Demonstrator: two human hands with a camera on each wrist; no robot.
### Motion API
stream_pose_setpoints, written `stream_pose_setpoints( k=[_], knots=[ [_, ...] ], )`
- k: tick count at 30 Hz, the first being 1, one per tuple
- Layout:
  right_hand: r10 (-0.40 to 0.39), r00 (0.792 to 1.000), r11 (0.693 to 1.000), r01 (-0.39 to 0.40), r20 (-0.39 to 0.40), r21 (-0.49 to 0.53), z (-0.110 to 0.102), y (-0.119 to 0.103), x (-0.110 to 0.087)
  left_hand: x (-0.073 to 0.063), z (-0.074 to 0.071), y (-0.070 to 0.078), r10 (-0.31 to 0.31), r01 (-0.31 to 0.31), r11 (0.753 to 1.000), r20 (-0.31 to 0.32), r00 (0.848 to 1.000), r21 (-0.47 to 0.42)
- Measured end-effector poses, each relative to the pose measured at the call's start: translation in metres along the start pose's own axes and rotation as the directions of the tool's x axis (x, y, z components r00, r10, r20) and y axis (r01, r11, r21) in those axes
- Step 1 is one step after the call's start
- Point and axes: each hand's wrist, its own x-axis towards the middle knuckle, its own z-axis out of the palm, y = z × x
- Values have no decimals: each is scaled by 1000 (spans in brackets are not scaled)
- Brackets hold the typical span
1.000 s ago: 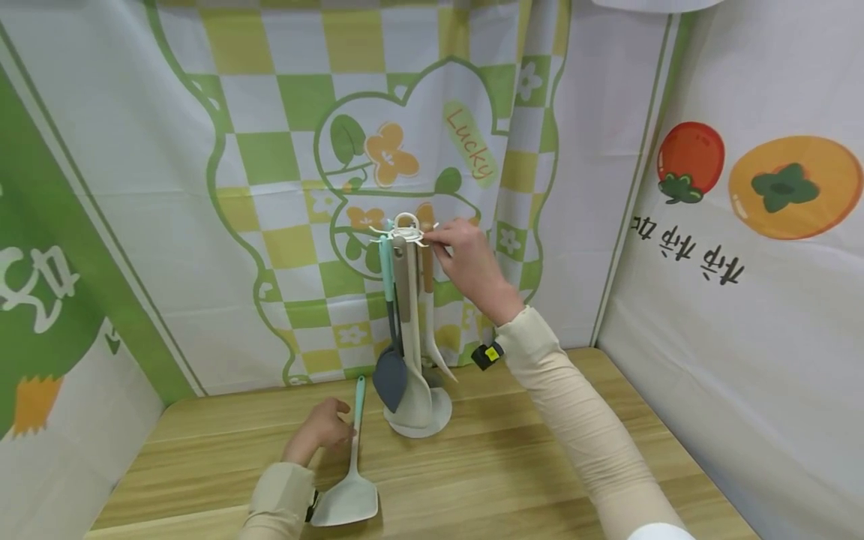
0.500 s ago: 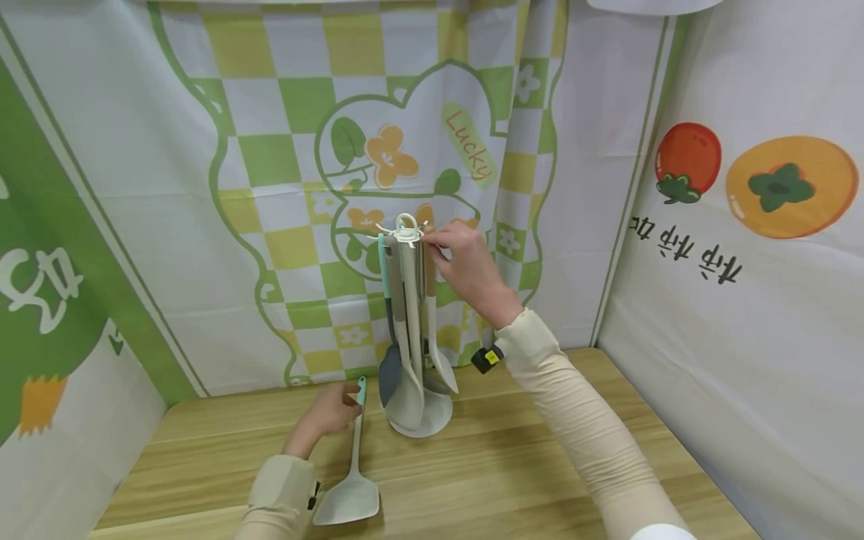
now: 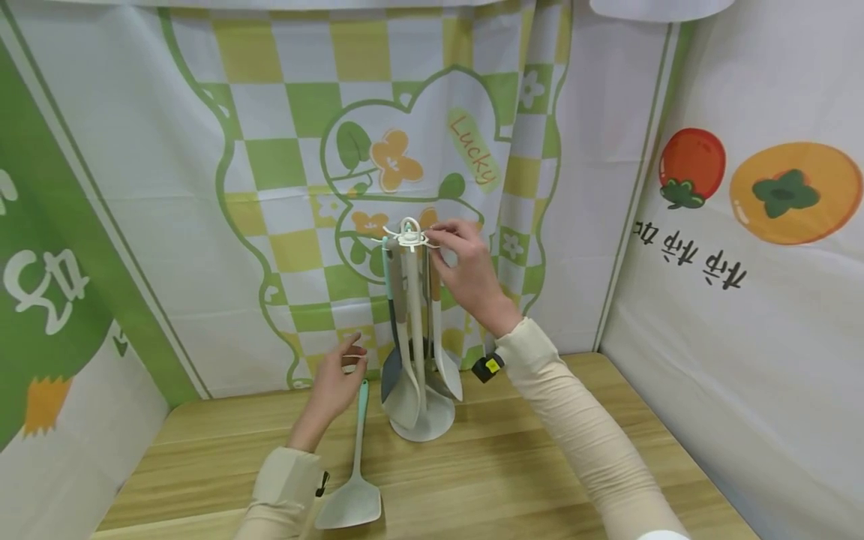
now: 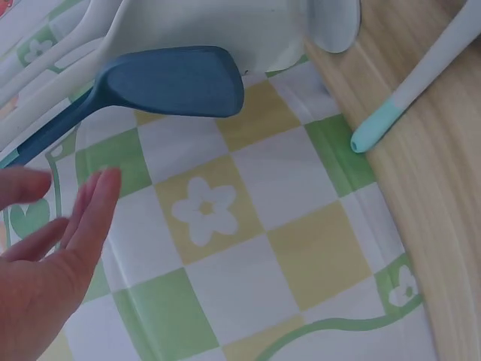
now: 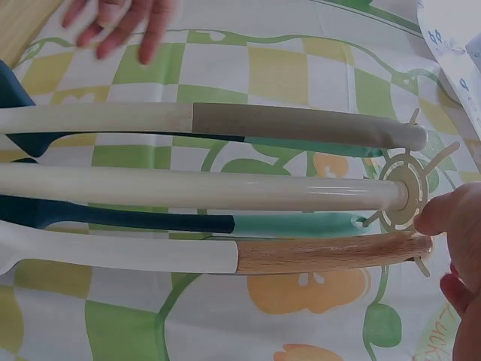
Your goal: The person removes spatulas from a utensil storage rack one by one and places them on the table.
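A white utensil stand (image 3: 413, 238) rises from a round base, with several kitchen utensils hung around its pole (image 5: 225, 186). My right hand (image 3: 469, 274) pinches the hooked ring at its top, just beside a wooden-handled utensil (image 5: 331, 254). Also hanging there are a grey-brown-handled ladle (image 3: 403, 401) and a dark blue spatula (image 4: 173, 79). My left hand (image 3: 335, 382) is raised left of the stand, fingers loosely spread and holding nothing. Below it, a pale turner (image 3: 351, 501) with a mint handle end lies flat on the table.
The wooden table (image 3: 526, 450) meets a checked green and yellow curtain (image 3: 270, 165) close behind the stand. White printed cloths hang at both sides, the right cloth (image 3: 742, 337) bearing fruit pictures.
The stand's top has turned, shifting the hanging utensils around the pole. My left hand has risen from beside the turner's handle, leaving it on the table. My right hand stays at the ring.
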Motion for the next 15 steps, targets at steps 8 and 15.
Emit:
stream_pose_setpoints(
  k=[8,15],
  knots=[
    [118,992,991,-121,46,52,2,-1,0,11,0,9,98,-102,987,-37,995,-127],
    [200,974,969,-213,106,126,5,-2,-2,22,5,17,201,-199,958,-11,980,-209]
  ],
)
